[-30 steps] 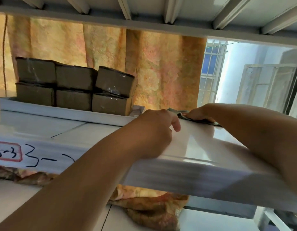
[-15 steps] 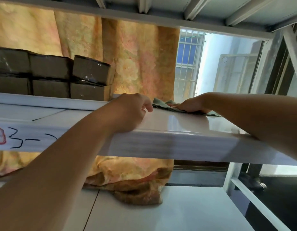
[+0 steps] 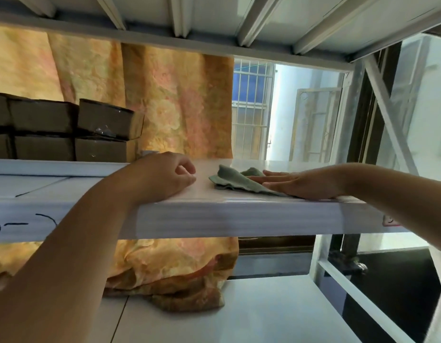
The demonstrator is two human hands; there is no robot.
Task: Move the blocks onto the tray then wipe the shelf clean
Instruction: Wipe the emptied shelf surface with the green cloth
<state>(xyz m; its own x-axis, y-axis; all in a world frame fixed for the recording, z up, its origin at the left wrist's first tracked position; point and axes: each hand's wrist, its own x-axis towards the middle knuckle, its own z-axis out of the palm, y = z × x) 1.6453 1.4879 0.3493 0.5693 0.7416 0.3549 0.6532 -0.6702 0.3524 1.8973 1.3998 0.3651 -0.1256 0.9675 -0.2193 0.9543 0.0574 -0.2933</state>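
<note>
Daylight from window (image 3: 276,107), glare on shelf (image 3: 239,201), wide-angle bending

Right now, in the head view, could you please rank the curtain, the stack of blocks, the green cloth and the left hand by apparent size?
1. curtain
2. stack of blocks
3. and 4. green cloth and left hand: these look alike, and part of the cloth is hidden under the right hand, so I won't rank them.

1. We are looking past an orange floral curtain (image 3: 165,95) hanging behind the rack.
2. We are seeing daylight coming through a barred window (image 3: 251,107) to its right.
3. We are noticing white ribbed metal (image 3: 214,18) overhead and a dark floor (image 3: 400,280) lying low at right.
</note>
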